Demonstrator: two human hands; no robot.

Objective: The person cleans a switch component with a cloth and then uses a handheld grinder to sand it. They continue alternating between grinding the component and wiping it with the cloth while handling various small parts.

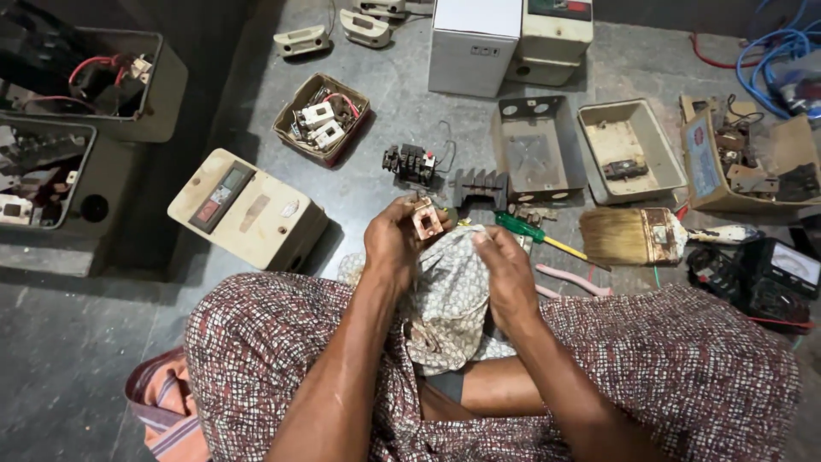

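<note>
My left hand (pixel 395 241) holds a small reddish-brown block-shaped part (pixel 426 218) up in front of me. My right hand (pixel 505 267) grips a patterned white rag (pixel 449 295) that is bunched against the part and drapes down over my lap. Both hands are close together above my patterned skirt. A green-handled screwdriver (pixel 530 233) lies on the floor just beyond my right hand, next to a wide paintbrush (pixel 637 236).
On the grey floor lie a cream switch box (pixel 248 210), a small carton of parts (pixel 322 118), a black contactor (pixel 410 162), two open metal boxes (pixel 537 150), a cardboard box (pixel 748 167), a multimeter (pixel 782 269), pink-handled pliers (pixel 569 281) and blue cable (pixel 778 51).
</note>
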